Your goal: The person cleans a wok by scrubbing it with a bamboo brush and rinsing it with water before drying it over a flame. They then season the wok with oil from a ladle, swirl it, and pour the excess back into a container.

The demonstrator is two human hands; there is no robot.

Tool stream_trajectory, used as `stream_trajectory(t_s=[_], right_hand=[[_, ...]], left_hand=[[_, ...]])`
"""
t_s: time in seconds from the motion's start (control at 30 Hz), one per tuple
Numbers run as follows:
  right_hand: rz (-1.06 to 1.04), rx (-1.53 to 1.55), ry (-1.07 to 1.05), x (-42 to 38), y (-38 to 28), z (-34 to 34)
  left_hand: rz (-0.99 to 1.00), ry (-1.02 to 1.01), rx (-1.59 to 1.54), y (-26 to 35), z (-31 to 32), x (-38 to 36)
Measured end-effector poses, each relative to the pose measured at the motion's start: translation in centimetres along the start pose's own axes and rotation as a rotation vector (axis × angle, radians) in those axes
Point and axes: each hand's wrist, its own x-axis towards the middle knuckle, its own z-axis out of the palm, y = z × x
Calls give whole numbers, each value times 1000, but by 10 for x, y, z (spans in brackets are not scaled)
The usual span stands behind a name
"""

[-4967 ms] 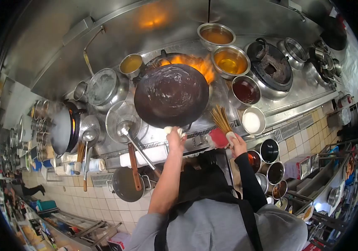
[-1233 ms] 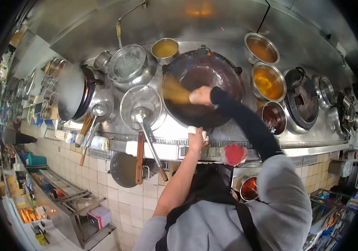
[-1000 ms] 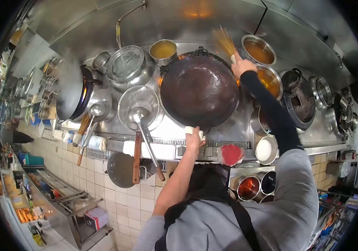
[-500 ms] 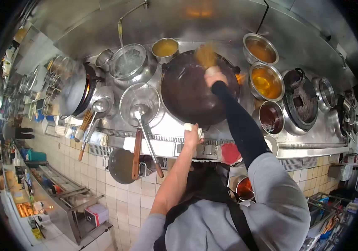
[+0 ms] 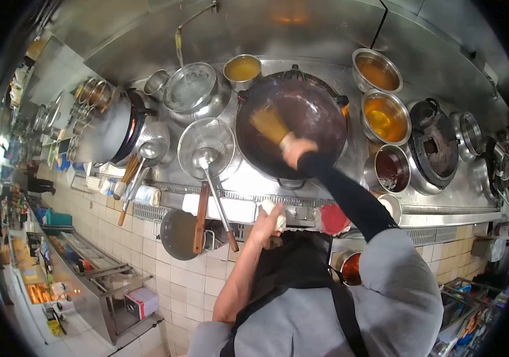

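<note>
My right hand point(image 5: 299, 150) is closed around the handle end of a bamboo wok brush point(image 5: 268, 123). The bristles point up and left, over the left side of the inside of a large dark wok point(image 5: 321, 104). Below the wok's near handle, at the stove's front edge, my left hand point(image 5: 264, 226) grips a folded white cloth point(image 5: 280, 222). A black sleeve covers my right forearm and crosses over the wok's near right rim.
Left of the wok, a ladle point(image 5: 205, 157) rests in a round strainer point(image 5: 221, 132), beside a pot of water point(image 5: 192, 89). On the right stand bowls of amber liquid point(image 5: 381, 119) and a pot of dark sauce point(image 5: 392, 169). A steaming wok point(image 5: 108, 131) sits farther left.
The brush has swept from the wok's far rim down and left into the bowl. My left hand and the cloth have drawn back from the wok's near side toward my body.
</note>
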Motion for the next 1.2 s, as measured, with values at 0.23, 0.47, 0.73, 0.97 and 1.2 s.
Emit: stream_trajectory(t_s=[0.23,0.47,0.73,0.97,1.2], right_hand=[[292,231,119,41,33,36],[-281,-665,-774,7,95,-237],[-149,683,917,-147,123,-135],[653,1335,670,-298,89,115],[536,462,274,-283,118,124]], left_hand=[[-4,11,1,-19,-26,-5],[-17,-23,-125,-35,-45,-6],[-60,-31,-341,-1,15,78],[-28,86,-365,15,52,103],[-141,-32,-459,-29,13,0]])
